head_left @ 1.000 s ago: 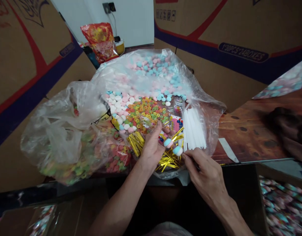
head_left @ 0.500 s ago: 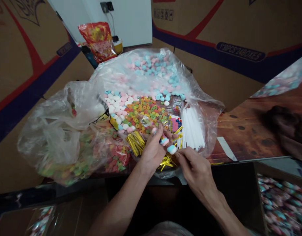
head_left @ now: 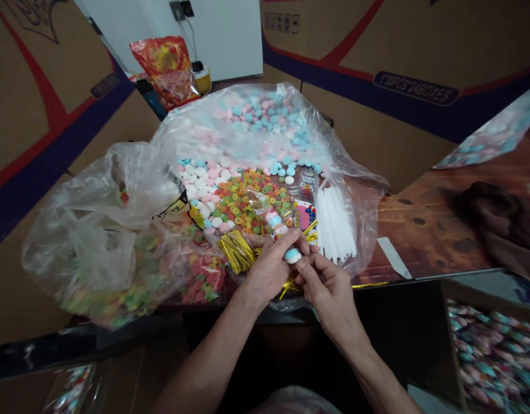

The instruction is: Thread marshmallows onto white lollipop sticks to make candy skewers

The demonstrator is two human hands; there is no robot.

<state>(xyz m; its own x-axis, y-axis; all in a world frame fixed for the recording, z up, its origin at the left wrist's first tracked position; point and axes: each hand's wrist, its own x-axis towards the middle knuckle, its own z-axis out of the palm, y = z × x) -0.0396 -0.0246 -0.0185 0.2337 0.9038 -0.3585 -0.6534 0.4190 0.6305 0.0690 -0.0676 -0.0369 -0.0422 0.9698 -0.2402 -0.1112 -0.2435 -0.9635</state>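
Observation:
A marshmallow skewer point(head_left: 274, 219) in pink, blue and white points away from me, its near blue-and-white marshmallow point(head_left: 293, 256) between my hands. My left hand point(head_left: 271, 265) is closed around the middle of it, thumb on top. At the near end, my right hand point(head_left: 327, 282) pinches with thumb and fingertips just below the last marshmallow; a stick there is hidden by the fingers. Gold twist ties point(head_left: 236, 251) lie left of my hands, with more partly covered beneath them. White sticks point(head_left: 336, 224) lie in a bundle to the right, beside a small printed card point(head_left: 305, 214).
Gummy rings point(head_left: 247, 198) and loose marshmallows point(head_left: 199, 181) lie beyond my hands on clear plastic. A bag of gummies point(head_left: 130, 276) sits left. Large cardboard boxes point(head_left: 403, 132) stand behind. A blurred dark brown shape point(head_left: 493, 224) is at right, above a box of wrapped candies point(head_left: 498, 351).
My right hand has moved left, closer to my left hand. The skewer's far end now shows more beyond my left hand. The view has shifted slightly.

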